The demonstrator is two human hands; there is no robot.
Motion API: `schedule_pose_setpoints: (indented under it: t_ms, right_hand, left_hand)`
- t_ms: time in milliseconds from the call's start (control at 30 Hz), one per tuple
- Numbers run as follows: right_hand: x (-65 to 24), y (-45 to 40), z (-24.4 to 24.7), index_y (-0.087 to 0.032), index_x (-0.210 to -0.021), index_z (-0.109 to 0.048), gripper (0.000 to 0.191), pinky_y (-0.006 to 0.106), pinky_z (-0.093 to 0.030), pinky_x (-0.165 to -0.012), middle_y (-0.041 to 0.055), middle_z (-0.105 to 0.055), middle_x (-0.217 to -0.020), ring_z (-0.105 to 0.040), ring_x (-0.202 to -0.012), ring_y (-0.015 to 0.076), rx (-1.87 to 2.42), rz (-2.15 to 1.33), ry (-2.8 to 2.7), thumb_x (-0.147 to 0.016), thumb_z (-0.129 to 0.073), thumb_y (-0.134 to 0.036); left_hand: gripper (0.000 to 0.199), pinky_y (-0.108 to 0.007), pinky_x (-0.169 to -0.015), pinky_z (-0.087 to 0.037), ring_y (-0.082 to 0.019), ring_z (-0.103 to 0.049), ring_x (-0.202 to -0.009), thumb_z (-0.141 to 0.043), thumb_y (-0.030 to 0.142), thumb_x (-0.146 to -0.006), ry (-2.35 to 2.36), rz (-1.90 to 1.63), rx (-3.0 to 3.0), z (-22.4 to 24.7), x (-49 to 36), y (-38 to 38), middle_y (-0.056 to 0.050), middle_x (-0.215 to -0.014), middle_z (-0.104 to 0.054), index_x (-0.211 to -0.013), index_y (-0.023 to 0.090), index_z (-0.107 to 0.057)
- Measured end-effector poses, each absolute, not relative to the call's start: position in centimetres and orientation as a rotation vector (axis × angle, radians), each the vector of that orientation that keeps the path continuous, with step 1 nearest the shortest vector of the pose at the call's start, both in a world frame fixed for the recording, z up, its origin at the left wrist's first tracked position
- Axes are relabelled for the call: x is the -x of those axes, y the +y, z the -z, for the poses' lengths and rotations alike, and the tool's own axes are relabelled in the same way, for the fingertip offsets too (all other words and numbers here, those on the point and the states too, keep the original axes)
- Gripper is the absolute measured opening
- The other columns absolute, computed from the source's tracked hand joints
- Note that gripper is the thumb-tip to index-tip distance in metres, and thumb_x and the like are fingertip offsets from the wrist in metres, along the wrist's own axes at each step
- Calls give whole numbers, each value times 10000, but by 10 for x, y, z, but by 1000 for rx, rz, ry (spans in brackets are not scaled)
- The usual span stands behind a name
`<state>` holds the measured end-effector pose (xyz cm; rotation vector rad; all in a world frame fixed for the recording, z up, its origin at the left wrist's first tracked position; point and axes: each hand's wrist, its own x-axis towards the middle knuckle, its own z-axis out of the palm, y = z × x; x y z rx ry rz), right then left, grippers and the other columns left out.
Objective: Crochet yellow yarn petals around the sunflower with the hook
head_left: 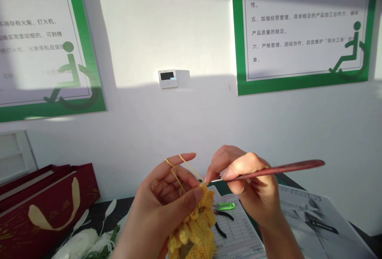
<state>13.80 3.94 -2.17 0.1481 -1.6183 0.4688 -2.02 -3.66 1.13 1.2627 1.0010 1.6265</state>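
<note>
Yellow crocheted work (pixel 197 231) hangs below my left hand (pixel 170 199), pinched between its thumb and fingers. A strand of yellow yarn (pixel 189 166) loops over the raised left index finger and runs down to the top edge of the piece. My right hand (pixel 250 183) is closed around a crochet hook with a dark red handle (pixel 286 168). The hook's metal shaft meets the yellow work near the left thumb tip, and its very end is hidden there by the right fingertips.
Behind the hands lie printed sheets (pixel 238 227), black-handled pliers (pixel 221 231) and a bright green tool (pixel 227 206). Dark red gift bags (pixel 59 207) and white yarn (pixel 80 243) are at the left. A black tool (pixel 320 224) shows on the right over paper.
</note>
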Motion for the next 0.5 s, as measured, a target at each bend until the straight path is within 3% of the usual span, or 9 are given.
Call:
schedule_pose_setpoints:
  t_ms: [333, 500]
  right_hand:
    - [-145, 36, 16, -333, -998, -623, 136, 407, -541, -748, -7, -763, -939, -666, -824, 195, -53, -2, -1829, -1011, -593, -201]
    - [-137, 37, 21, -323, -1030, -628, 107, 436, -545, -764, 12, -765, -937, -696, -803, 201, -86, -177, -1709, -1046, -540, -266]
  left_hand:
    - [549, -261, -567, -526, -163, -649, -607, -923, 238, -701, 1023, -1693, -1287, -5, 19, -38, -8, -763, -708, -1206, 213, -711]
    - [534, -243, -550, -527, -160, -652, -594, -926, 221, -679, 1041, -1759, -1247, -8, 15, -44, -10, -735, -712, -1176, 196, -735]
